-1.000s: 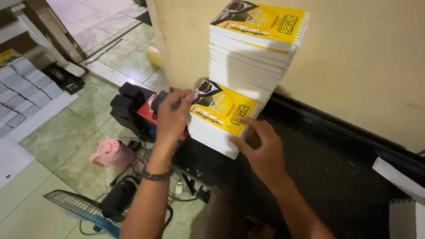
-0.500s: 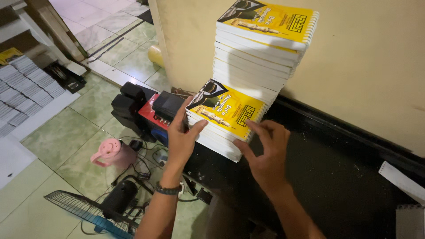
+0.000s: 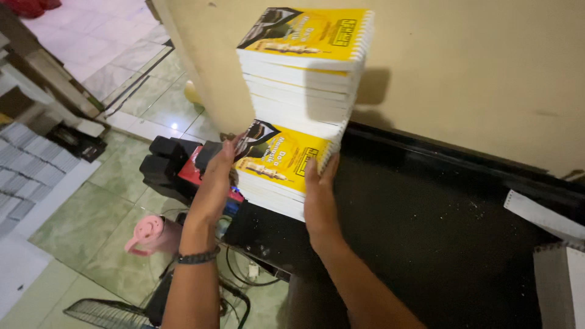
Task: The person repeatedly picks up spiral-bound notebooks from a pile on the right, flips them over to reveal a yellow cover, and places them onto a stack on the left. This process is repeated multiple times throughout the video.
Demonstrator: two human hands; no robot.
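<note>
Both hands press flat against a short stack of yellow spiral-bound booklets (image 3: 277,173), one on each side, squeezing it between open palms rather than curling around it. On the stack's left edge lies the left hand (image 3: 216,176), fingers stretched upward along the side and a dark beaded bracelet (image 3: 196,257) on its wrist; the right hand (image 3: 318,195) stands against the stack's near right edge, fingers straight and pointing up toward the spiral binding. This short stack sits at the near left corner of a black table (image 3: 439,231). Just behind it, against the beige wall (image 3: 475,73), rises one taller pile of the same booklets (image 3: 301,73), so two piles show in all; the number of booklets in each cannot be counted. To the left, lower down, stand one black and red binding machine (image 3: 177,167) and one pink jug (image 3: 149,234) on the green tiled floor (image 3: 79,225). White punched sheets (image 3: 557,274) lie at the table's far right. Half a second ago the hands were spread wider and looser around the short stack; now they have closed in against its sides.
</note>
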